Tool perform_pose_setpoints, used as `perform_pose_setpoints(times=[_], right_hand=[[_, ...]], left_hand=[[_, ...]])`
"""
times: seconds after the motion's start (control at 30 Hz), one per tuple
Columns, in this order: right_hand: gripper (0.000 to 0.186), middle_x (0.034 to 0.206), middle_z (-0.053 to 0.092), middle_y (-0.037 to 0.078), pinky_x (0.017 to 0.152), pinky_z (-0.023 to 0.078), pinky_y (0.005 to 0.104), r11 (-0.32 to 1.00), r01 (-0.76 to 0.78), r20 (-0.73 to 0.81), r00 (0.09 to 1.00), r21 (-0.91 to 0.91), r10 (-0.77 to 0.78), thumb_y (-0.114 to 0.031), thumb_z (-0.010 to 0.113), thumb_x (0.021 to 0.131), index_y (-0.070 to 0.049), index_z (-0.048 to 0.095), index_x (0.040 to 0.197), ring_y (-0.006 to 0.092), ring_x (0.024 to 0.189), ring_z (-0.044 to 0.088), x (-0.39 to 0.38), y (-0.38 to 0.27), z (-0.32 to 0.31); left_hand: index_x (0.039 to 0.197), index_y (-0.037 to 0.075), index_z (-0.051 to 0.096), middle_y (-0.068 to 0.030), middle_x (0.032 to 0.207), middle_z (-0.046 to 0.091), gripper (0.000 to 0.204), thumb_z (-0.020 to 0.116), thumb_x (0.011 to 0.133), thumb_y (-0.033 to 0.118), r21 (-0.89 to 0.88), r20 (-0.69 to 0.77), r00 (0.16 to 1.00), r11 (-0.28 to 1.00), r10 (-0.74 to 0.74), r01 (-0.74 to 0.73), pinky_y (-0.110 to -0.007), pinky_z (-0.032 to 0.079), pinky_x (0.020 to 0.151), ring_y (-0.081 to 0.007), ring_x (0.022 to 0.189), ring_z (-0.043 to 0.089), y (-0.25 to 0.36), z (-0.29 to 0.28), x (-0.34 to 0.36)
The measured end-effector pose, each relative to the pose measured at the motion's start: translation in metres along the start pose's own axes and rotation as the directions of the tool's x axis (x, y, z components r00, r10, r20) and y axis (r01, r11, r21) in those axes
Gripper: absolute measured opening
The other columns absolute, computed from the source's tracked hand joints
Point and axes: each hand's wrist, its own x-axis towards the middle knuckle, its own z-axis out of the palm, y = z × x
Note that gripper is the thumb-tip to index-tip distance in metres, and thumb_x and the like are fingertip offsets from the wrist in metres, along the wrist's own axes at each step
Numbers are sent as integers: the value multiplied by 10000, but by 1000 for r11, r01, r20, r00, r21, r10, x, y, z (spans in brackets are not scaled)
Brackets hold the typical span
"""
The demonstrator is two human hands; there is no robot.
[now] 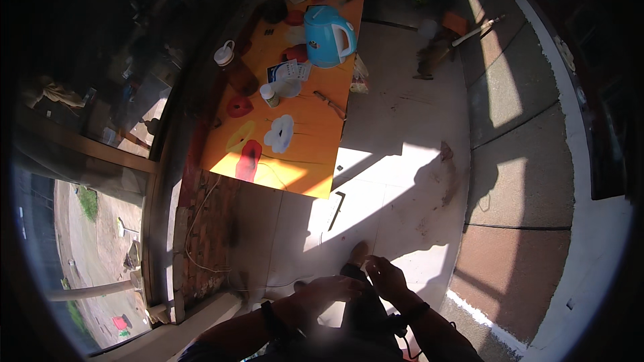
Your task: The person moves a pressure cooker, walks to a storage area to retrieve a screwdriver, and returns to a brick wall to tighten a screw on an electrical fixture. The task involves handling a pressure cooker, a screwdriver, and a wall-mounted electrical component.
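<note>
My left hand (330, 290) reaches in from the lower left, a dark band round its wrist. Its fingers stretch loosely toward my other hand, slightly smeared, and I see nothing in them. My right hand (388, 279) is just to the right, also with a dark band at the wrist. Its fingers are loosely bent and a little apart, and nothing shows between them. A narrow gap separates the two hands, both in front of my body above the pale floor (275, 228). A shoe (359, 253) shows just beyond them.
A long table with an orange flowered cover (305, 154) stands ahead. On it are a blue electric kettle (323, 39), a white-capped jar (241, 79), a small bottle (269, 95) and a knife-like tool (329, 104). A dark bent rod (338, 210) lies on the floor.
</note>
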Motion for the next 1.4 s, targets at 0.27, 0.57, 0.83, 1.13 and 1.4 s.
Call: perform_pose_setpoints(times=[0.27,0.57,0.83,1.13,1.4], right_hand=[[329,1038,627,119,682,526,292,984,87,-434,901,158,-10,-145,513,951,-27,502,1259,188,773,662,-29,66,-163],[348,1049,625,114,702,499,287,957,180,-496,867,226,-46,-282,482,980,1,536,1176,168,841,642,66,108,-278],[216,954,658,67,703,520,284,915,132,-480,874,380,74,-175,676,861,-49,630,1030,175,828,652,191,53,-428],[232,1020,621,111,679,525,301,982,178,-321,935,69,-147,-177,658,864,-52,634,1058,200,778,653,367,35,-573],[295,1033,617,148,699,538,332,943,332,-170,929,-14,-330,-236,680,836,-22,632,1033,260,806,651,550,-26,-718]], left_hand=[[1153,63,602,-86,1072,652,274,541,938,221,899,-59,998,433,-29,65,-324,511,823,-220,971,639,90,13,85],[1012,95,667,-92,1014,677,314,537,924,367,959,-58,991,282,124,21,-352,508,825,-279,924,648,142,-42,198],[1163,33,584,-144,1082,658,410,591,883,333,849,-6,979,518,205,-103,-381,496,861,-311,998,628,292,-61,326],[1183,36,576,-145,1068,668,395,562,891,301,825,-312,924,546,219,149,-400,473,897,-332,1028,610,422,-95,421],[1166,67,603,-117,1059,676,430,573,855,362,748,-514,810,611,284,260,-389,475,900,-312,1015,620,497,-126,499]])
